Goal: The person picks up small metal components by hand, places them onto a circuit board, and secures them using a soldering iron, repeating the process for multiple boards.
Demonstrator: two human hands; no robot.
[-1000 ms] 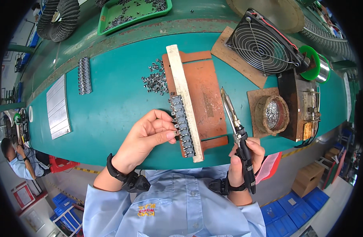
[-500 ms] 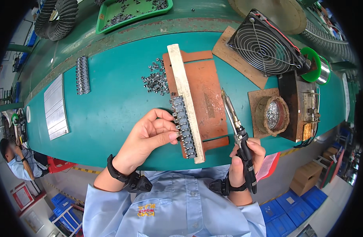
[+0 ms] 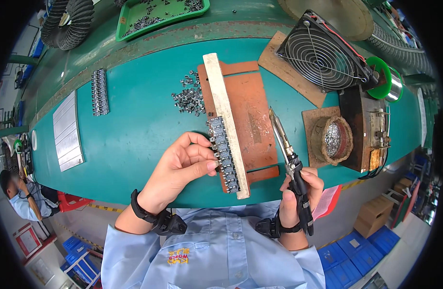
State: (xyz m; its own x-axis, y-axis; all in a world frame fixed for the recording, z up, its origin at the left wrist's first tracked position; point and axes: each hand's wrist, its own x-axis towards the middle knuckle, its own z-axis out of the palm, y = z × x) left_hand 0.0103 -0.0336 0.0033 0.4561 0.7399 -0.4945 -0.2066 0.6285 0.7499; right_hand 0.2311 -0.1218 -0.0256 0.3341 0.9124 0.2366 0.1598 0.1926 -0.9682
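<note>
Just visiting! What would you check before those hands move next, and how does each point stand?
1. Soldering iron in right hand's grip: ok.
2. Iron's tip away from circuit strip: ok.
3. Strip alongside pale bar: ok.
4. Left hand's grip at strip's left side: ok; what it pinches: cannot tell.
5. Small parts all contained: not ok, pile loose on green mat.
6. Iron hot: cannot tell.

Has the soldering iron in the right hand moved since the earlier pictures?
No: the soldering iron shows no clear shift against the orange board, still angled beside its right edge.
</note>
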